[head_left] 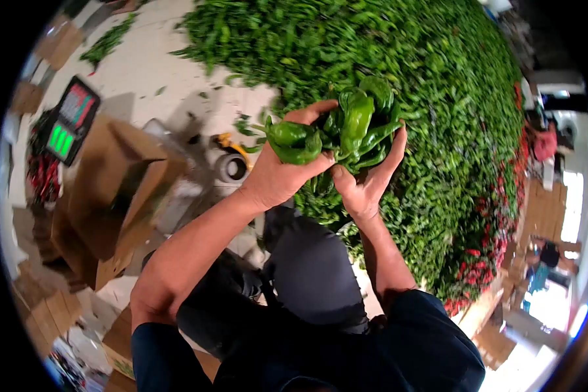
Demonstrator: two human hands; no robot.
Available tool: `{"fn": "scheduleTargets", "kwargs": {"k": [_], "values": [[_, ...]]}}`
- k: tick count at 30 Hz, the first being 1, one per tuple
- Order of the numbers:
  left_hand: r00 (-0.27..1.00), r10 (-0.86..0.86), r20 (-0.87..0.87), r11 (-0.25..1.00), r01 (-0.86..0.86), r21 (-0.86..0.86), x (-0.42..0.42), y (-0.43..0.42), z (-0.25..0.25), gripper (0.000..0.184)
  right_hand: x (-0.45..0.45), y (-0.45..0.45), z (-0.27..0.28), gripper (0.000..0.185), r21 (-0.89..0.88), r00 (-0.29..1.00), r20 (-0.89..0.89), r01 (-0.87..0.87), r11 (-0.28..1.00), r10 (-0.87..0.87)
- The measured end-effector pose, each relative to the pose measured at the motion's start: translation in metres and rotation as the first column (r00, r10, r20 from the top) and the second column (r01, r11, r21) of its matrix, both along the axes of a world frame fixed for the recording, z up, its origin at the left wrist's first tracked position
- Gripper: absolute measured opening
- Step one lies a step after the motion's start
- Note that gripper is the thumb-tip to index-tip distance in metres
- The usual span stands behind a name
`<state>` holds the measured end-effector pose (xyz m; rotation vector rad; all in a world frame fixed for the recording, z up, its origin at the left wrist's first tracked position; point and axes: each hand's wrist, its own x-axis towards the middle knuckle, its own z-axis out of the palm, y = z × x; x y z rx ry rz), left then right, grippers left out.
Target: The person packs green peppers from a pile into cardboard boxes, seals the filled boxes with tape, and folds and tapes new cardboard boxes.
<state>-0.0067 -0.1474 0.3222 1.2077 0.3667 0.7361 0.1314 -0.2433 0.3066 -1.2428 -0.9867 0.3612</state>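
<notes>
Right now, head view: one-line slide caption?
Left hand and right hand cup glossy green peppers over a large green pile, cardboard box off to the left.

Floor-pile edge at the top is cut off by the frame, and the far right background, including a person in red (544, 142), is too blurred to make out. Fingers of both the left hand (372, 176) and right hand (284, 173) partly hidden behind the green peppers (356, 124); digits on the scale display (72, 121) too small and smeared to read, bottom of the open cardboard box (114, 189) not visible.
</notes>
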Motion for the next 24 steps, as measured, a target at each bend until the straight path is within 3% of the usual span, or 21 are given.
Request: {"fn": "scheduleTargets", "kwargs": {"k": [2,3,4,5,6,7,8,10,11,12,14,15,18,19,20,22,23,24], "values": [[0.979,0.180,-0.098,0.960,-0.153,0.233,-0.048,0.017,0.034,0.062,-0.039,0.032,0.028,0.116,0.002,0.995,0.061,-0.081,0.997,0.081],[0.956,0.281,-0.082,0.940,-0.257,0.223,-0.069,0.020,0.046,0.062,-0.058,0.048,0.034,0.118,0.010,0.988,0.126,-0.092,0.996,0.090],[0.939,0.327,-0.109,0.928,-0.297,0.226,-0.098,0.022,0.061,0.063,-0.078,0.062,0.043,0.123,0.067,0.981,0.068,-0.189,0.980,0.184],[0.911,0.401,-0.098,0.873,-0.348,0.343,-0.127,0.021,0.070,0.063,-0.097,0.074,0.046,0.126,0.121,0.951,0.048,-0.308,0.943,0.305],[0.881,0.467,-0.079,0.801,-0.383,0.461,-0.156,0.021,0.079,0.063,-0.113,0.087,0.050,0.129,0.184,0.909,0.037,-0.415,0.891,0.416],[0.837,0.529,-0.142,0.658,-0.299,0.691,-0.186,0.021,0.090,0.064,-0.129,0.097,0.051,0.131,0.179,0.860,0.107,-0.510,0.842,0.498],[0.800,0.599,-0.034,0.552,-0.382,0.742,-0.203,0.015,0.091,0.066,-0.144,0.107,0.052,0.134,0.166,0.799,0.173,-0.600,0.783,0.576],[0.735,0.678,0.025,0.595,-0.567,0.570,-0.233,0.004,0.071,0.069,-0.192,0.121,0.055,0.135,0.101,0.692,-0.070,-0.712,0.695,0.719],[0.695,0.719,0.007,0.520,-0.545,0.658,-0.253,0.006,0.065,0.070,-0.212,0.128,0.053,0.136,0.053,0.636,-0.154,-0.759,0.649,0.756],[0.652,0.759,0.008,0.535,-0.629,0.565,-0.265,0.002,0.058,0.069,-0.225,0.139,0.043,0.131,0.040,0.553,-0.163,-0.824,0.566,0.817],[0.571,0.820,-0.036,0.410,-0.543,0.733,-0.301,0.006,0.047,0.066,-0.255,0.153,0.029,0.124,0.008,0.410,-0.273,-0.904,0.428,0.870],[0.485,0.873,-0.048,0.308,-0.473,0.826,-0.312,0.011,0.035,0.063,-0.271,0.157,0.031,0.118,-0.062,0.414,-0.290,-0.908,0.415,0.863],[0.362,0.891,-0.275,0.430,-0.474,0.769,-0.343,0.014,0.018,0.063,-0.301,0.184,0.008,0.107,-0.121,0.322,-0.387,-0.947,0.299,0.864],[0.327,0.897,-0.298,0.411,-0.370,0.833,-0.353,0.018,0.016,0.059,-0.307,0.190,0.002,0.099,-0.204,0.377,-0.341,-0.924,0.324,0.861],[0.257,0.855,-0.451,0.519,-0.446,0.729,-0.362,0.019,0.014,0.056,-0.311,0.196,-0.008,0.092,-0.356,0.487,-0.234,-0.848,0.392,0.841],[0.399,0.639,-0.658,0.764,-0.429,0.482,-0.391,0.031,0.016,0.054,-0.318,0.202,-0.007,0.089,-0.526,0.558,-0.181,-0.751,0.399,0.810],[0.432,0.473,-0.768,0.874,-0.338,0.348,-0.413,0.038,0.012,0.055,-0.314,0.209,-0.015,0.088,-0.543,0.593,-0.236,-0.737,0.402,0.770],[0.187,0.348,-0.919,0.931,-0.187,0.314,-0.435,0.046,-0.010,0.056,-0.308,0.217,-0.020,0.087,-0.554,0.626,-0.283,-0.725,0.409,0.726]]}}
